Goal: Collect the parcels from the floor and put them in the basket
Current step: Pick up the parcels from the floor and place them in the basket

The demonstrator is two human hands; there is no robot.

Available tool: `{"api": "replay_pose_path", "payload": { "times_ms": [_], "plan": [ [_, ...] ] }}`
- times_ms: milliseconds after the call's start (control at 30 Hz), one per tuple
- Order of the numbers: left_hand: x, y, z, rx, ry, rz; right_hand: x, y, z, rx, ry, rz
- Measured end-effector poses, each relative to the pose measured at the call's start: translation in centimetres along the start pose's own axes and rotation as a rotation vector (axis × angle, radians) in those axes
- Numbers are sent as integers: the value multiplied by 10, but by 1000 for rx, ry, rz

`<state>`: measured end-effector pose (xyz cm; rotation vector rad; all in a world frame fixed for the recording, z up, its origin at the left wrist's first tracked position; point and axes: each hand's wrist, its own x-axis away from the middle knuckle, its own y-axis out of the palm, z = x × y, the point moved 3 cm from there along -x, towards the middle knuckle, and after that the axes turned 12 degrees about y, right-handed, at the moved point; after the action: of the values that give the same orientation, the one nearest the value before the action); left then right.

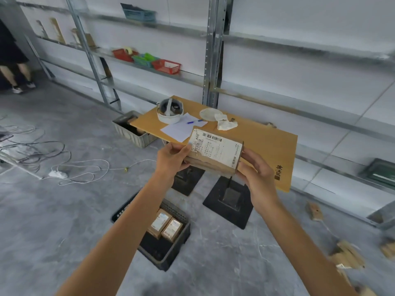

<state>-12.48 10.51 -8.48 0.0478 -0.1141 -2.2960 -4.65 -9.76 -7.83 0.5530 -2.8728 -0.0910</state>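
Grey floor (64, 221) below, left hand (173, 159) and right hand (256, 174) clamped on the ends of a parcel (215, 152) high above the basket (183, 231), so a drop from here could clip the rim and miss.

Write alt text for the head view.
The left hand and right hand grip a labelled brown cardboard parcel by its ends. A black plastic basket on the grey floor below holds two similar parcels; more parcels lie at right.

Matt brown cardboard parcel (213, 154) with torn white paper label, perforated black plastic basket (168, 246), rough grey concrete floor (64, 221)
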Motion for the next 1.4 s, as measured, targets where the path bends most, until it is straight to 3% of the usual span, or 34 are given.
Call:
{"api": "replay_pose_path", "payload": {
  "times_ms": [267,467,1067,1400],
  "plan": [
    [-86,-131,7,-103,0,-42,-23,154,33,-10,68,-26],
    [-144,-193,-6,-186,-52,-118,-37,228,62,10,136,21],
    [-289,-203,-101,-471,-203,-413,-161,286,142,56,390,210],
    [-375,-248,-169,-579,-339,-590,-205,363,214,58,517,366]
  ]
}}
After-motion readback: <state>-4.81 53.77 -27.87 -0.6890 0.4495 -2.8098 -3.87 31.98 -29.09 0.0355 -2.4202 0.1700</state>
